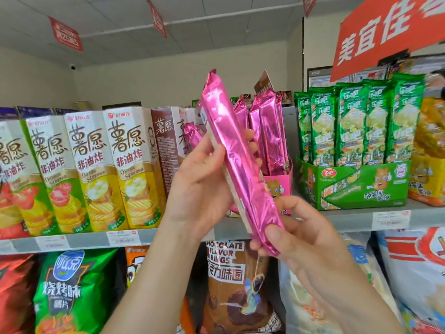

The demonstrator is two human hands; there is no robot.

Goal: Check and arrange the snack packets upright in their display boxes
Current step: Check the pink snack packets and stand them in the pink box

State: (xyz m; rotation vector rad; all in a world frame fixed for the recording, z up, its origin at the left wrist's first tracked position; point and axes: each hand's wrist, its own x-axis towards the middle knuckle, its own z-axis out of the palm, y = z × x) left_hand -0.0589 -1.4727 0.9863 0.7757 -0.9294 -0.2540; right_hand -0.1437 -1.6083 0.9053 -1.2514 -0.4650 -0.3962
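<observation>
We record the held packet (240, 165) as glossy metallic pink with a cream edge strip. The boxed packets (272, 136) match it; their display box (287, 182) is pink. The neighbouring packets (349, 126) and neighbouring box (385, 189) are green. The cartons (125, 165) are cream with brown characters.

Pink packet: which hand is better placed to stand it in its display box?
Likely the left hand: it grips the pink packet mid-length, before the pink display box. The right hand only pinches its bottom end.
</observation>
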